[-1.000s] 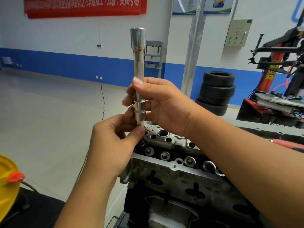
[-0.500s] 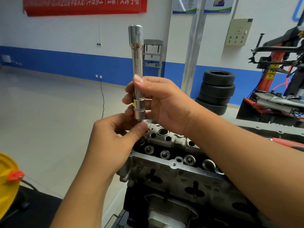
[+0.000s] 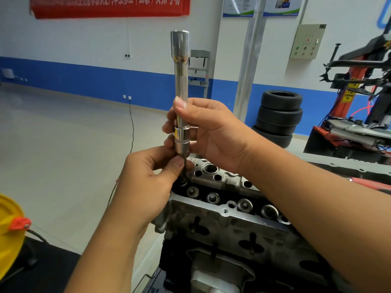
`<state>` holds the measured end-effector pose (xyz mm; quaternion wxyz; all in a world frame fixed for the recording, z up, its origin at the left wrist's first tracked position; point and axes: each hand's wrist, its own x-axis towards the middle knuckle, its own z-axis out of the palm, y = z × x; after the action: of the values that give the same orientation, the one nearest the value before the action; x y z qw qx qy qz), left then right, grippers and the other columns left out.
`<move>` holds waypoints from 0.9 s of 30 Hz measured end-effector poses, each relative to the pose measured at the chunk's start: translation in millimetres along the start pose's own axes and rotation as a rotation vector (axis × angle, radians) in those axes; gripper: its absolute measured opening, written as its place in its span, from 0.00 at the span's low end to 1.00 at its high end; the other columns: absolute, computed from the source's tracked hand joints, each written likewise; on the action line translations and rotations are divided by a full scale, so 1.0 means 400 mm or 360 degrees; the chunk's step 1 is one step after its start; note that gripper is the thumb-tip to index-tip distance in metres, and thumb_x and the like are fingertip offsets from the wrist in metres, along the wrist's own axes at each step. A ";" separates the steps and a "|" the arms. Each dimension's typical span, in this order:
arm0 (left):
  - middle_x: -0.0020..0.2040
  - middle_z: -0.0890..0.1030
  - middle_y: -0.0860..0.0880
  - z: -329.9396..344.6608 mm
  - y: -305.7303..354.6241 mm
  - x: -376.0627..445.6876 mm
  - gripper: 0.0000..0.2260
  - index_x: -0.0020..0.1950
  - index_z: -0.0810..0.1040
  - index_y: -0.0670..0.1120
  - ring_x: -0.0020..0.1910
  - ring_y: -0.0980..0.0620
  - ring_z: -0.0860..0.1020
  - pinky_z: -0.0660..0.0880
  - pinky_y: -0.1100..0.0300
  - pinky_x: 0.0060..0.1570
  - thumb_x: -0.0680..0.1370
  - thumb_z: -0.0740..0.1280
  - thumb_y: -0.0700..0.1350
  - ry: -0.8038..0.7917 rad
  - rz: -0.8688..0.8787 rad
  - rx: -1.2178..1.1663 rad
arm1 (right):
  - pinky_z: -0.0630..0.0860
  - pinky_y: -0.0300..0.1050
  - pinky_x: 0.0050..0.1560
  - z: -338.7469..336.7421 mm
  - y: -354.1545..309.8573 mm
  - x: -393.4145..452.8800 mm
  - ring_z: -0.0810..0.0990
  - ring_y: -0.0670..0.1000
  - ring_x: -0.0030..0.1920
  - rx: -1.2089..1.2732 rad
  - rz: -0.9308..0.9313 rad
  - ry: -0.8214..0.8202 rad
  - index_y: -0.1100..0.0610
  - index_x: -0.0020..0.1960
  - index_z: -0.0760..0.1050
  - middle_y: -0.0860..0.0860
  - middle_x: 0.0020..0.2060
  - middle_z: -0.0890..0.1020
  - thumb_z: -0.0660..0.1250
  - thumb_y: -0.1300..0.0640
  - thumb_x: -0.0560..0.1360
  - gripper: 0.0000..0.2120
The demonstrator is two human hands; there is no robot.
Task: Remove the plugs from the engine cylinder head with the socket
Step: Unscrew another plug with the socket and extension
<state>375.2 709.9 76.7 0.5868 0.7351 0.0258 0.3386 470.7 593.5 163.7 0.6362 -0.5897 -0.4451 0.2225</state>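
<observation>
A long chrome socket (image 3: 180,85) on an extension stands upright above the left end of the grey engine cylinder head (image 3: 228,220). My right hand (image 3: 211,132) grips its lower shaft, thumb up along the metal. My left hand (image 3: 148,176) pinches a small dark part (image 3: 184,166) sticking out of the socket's bottom end, just above the head; what the part is I cannot tell. A row of round plugs (image 3: 212,197) sits in the head's near side.
A stack of black tyres (image 3: 278,117) stands by the blue-banded wall. A red tyre machine (image 3: 359,102) fills the right. A yellow drum (image 3: 9,235) sits at the lower left. A metal pole (image 3: 247,66) rises behind the hands.
The socket has risen slightly off the head, and my left thumb and fingers have closed on the dark part under its lower end.
</observation>
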 end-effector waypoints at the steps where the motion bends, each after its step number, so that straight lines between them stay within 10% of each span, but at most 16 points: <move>1: 0.44 0.88 0.59 0.004 0.001 -0.001 0.09 0.46 0.87 0.61 0.48 0.60 0.85 0.78 0.50 0.56 0.79 0.75 0.46 0.0080 0.0030 0.0036 | 0.79 0.52 0.48 0.000 0.000 0.000 0.84 0.56 0.41 -0.0002 -0.0002 -0.0014 0.56 0.46 0.79 0.54 0.42 0.85 0.69 0.48 0.77 0.11; 7: 0.44 0.88 0.58 0.008 0.016 -0.005 0.13 0.48 0.88 0.59 0.48 0.54 0.85 0.80 0.45 0.57 0.67 0.77 0.61 0.0116 -0.0039 0.0023 | 0.80 0.49 0.45 0.002 -0.001 -0.003 0.84 0.56 0.41 -0.0004 -0.0016 -0.0019 0.56 0.45 0.78 0.54 0.42 0.84 0.69 0.49 0.79 0.10; 12: 0.47 0.88 0.56 0.006 0.002 -0.003 0.12 0.50 0.88 0.59 0.52 0.57 0.85 0.77 0.48 0.61 0.84 0.67 0.45 -0.0021 -0.0052 -0.0003 | 0.77 0.52 0.47 0.002 -0.002 0.000 0.85 0.56 0.40 -0.0012 -0.0006 -0.0003 0.56 0.45 0.78 0.54 0.41 0.85 0.69 0.47 0.77 0.11; 17: 0.41 0.88 0.56 0.006 -0.006 0.001 0.09 0.47 0.86 0.56 0.44 0.56 0.86 0.80 0.61 0.43 0.76 0.77 0.41 0.0268 0.0033 -0.0033 | 0.80 0.53 0.50 0.003 -0.002 -0.001 0.84 0.56 0.42 -0.0046 -0.0002 -0.0004 0.56 0.47 0.80 0.54 0.43 0.85 0.66 0.48 0.82 0.13; 23: 0.49 0.89 0.56 -0.008 0.003 0.001 0.13 0.52 0.89 0.57 0.55 0.54 0.85 0.77 0.47 0.63 0.82 0.69 0.40 -0.0013 -0.0082 -0.0118 | 0.79 0.52 0.49 0.005 -0.003 -0.003 0.84 0.56 0.42 -0.0066 -0.0002 0.0009 0.56 0.48 0.80 0.54 0.43 0.85 0.65 0.48 0.83 0.13; 27: 0.43 0.88 0.58 0.004 0.002 -0.001 0.11 0.49 0.86 0.57 0.48 0.57 0.85 0.80 0.48 0.57 0.76 0.77 0.39 0.0234 0.0040 0.0015 | 0.80 0.54 0.51 0.004 -0.002 -0.003 0.84 0.56 0.43 -0.0071 0.0004 -0.0012 0.57 0.49 0.81 0.54 0.44 0.85 0.63 0.46 0.83 0.15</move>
<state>375.5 708.0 77.1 0.5755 0.7113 0.0612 0.3989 468.5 593.3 164.1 0.6208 -0.6034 -0.4517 0.2155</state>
